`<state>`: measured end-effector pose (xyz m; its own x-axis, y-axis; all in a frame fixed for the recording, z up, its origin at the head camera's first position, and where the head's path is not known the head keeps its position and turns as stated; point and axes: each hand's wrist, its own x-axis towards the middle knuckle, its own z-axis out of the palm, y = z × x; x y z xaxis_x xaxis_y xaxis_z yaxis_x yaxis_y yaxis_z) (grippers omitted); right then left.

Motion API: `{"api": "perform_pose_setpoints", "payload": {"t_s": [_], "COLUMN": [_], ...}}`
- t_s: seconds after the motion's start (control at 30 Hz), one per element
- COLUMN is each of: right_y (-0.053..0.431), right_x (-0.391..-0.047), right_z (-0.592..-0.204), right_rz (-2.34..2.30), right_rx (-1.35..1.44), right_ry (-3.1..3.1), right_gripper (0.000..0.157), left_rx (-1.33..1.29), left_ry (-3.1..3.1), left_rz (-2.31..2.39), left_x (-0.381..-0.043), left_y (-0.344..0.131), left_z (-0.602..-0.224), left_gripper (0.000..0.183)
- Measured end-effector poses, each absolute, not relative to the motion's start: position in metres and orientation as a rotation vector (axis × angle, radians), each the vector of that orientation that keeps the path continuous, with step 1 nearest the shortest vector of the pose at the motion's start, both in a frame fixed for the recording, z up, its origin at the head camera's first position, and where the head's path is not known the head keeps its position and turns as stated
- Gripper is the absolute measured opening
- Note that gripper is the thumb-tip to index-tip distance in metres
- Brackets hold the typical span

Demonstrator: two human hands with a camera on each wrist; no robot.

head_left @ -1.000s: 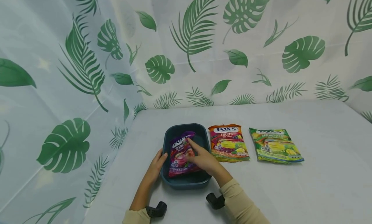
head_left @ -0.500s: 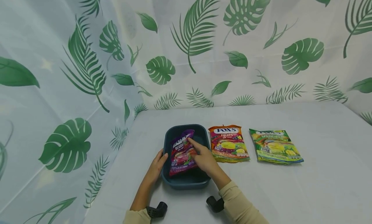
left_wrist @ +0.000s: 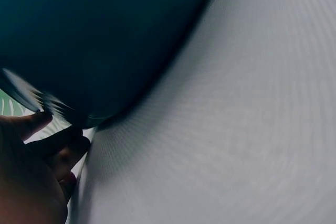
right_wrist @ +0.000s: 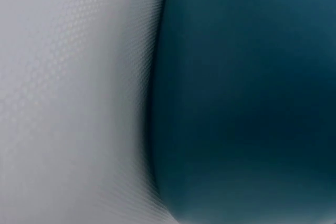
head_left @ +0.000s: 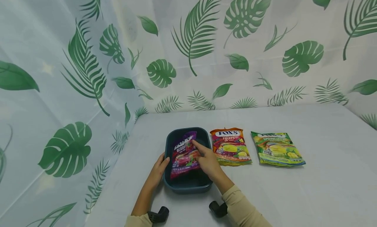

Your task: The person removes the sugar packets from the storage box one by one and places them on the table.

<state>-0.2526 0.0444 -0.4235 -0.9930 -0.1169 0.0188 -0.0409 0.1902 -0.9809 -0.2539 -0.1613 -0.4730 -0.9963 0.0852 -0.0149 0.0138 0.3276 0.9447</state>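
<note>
A purple FOX'S Berries candy bag (head_left: 184,158) lies aslant inside a dark blue plastic basin (head_left: 188,189). My right hand (head_left: 208,161) reaches over the basin's right side, its index finger extended onto the bag's upper right part. The other right fingers are mostly hidden beneath the hand. My left hand (head_left: 157,171) holds the basin's left side, with the thumb at the rim and the fingers along the outer wall. In the left wrist view, the left fingers (left_wrist: 71,148) touch the basin's wall (left_wrist: 105,40). Only the basin's outer wall (right_wrist: 241,98) and white cloth fill the right wrist view.
An orange-red FOX'S Fruits candy bag (head_left: 230,147) lies just right of the basin. Farther right is a green FOX'S candy bag (head_left: 278,149). White cloth covers the table (head_left: 330,187). Leaf-print curtains (head_left: 203,86) hang behind and at the left.
My right thumb has drawn back off the candy bag's front, while the index finger stays on it. The bag has shifted only slightly. My left hand keeps its place on the basin.
</note>
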Motion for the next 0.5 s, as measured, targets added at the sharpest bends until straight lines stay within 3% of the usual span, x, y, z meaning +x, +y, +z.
{"api": "perform_pose_setpoints", "payload": {"t_s": [0.5], "right_y": [0.073], "right_x": [-0.264], "right_z": [-0.411], "right_rz": [-2.035], "right_rx": [0.028], "right_ry": [2.292], "right_gripper": [0.056], "left_rx": [0.129], "left_ry": [2.531], "left_rz": [1.768], "left_x": [-0.253], "left_y": [-0.162], "left_z": [-0.474], "left_gripper": [0.061]}}
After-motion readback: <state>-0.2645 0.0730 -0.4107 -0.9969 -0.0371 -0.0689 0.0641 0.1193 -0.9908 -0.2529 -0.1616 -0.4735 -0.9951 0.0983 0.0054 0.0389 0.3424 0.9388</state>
